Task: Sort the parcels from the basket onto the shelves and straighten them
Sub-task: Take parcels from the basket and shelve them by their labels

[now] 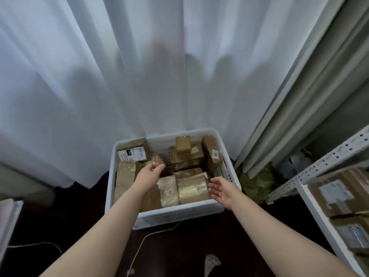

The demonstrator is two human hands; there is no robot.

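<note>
A white perforated plastic basket (179, 211) stands on the dark floor (179, 254) before a white curtain (119, 86), packed with brown taped cardboard parcels (191, 189). The left hand (149, 173) hovers over the basket's middle, fingers loosely curled. The right hand (220, 189) spreads flat-fingered above its front right corner. A white metal shelf (317, 212) carries labelled cardboard boxes (335, 196).

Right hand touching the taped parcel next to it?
Cannot tell. Head view: the open right hand overlaps the taped parcel at its right edge; one downward angle shows neither contact nor gap.
</note>
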